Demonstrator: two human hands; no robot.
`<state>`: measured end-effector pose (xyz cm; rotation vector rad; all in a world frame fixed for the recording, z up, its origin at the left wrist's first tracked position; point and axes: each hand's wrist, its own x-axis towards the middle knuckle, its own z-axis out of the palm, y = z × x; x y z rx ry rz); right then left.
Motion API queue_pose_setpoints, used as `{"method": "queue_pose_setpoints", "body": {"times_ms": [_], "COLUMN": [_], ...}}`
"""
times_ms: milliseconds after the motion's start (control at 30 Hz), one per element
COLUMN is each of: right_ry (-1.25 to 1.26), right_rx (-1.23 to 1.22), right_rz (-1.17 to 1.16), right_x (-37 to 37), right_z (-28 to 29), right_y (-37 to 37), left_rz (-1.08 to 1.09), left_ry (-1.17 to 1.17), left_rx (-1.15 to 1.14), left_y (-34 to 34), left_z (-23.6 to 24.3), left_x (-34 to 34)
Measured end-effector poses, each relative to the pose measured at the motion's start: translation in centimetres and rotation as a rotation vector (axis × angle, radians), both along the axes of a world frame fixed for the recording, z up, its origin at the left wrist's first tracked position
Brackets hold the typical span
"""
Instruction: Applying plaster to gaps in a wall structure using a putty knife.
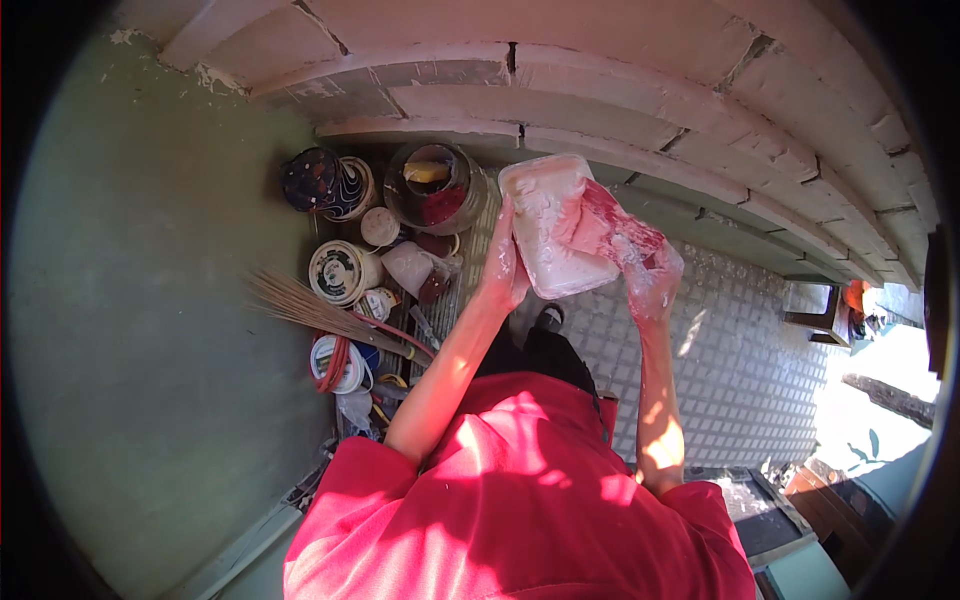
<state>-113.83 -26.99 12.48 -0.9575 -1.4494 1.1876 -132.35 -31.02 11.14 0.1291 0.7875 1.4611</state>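
Observation:
I hold a shallow white tray (568, 280) in front of me, tilted, with white paste or paint smeared inside it. My left hand (505, 258) grips its left edge, thumb along the side. In my right hand (653, 285), which is closed and streaked with white, is a red, cloth-like piece smeared with white (603, 225). That piece lies against the tray's right part and reaches into it. White smears also mark my right forearm. Where the fingers of my right hand wrap the piece, part of it is hidden.
Left of my legs stand several buckets, including a white tub (340, 272) and a large round container (432, 190) with a yellow thing inside. A stick broom (335, 318) lies across them. Ahead rises a ledged wall (600, 90); a green wall (150, 300) is at left. Tiled floor (740, 350) lies right.

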Motion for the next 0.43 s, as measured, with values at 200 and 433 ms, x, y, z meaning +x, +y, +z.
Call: {"method": "queue_pose_setpoints", "body": {"times_ms": [200, 433], "right_ry": [0.015, 0.441], "right_rx": [-0.061, -0.515], "right_rz": [-0.075, -0.097], "right_x": [-1.5, -3.6], "right_z": [-0.5, -6.7], "right_y": [0.1, 1.3], "left_rz": [0.011, 0.114], "left_ry": [-0.006, 0.036], "left_rx": [0.033, -0.025], "left_y": [0.9, 2.3], "left_z": [-1.0, -6.0], "left_x": [-1.1, -3.0]}}
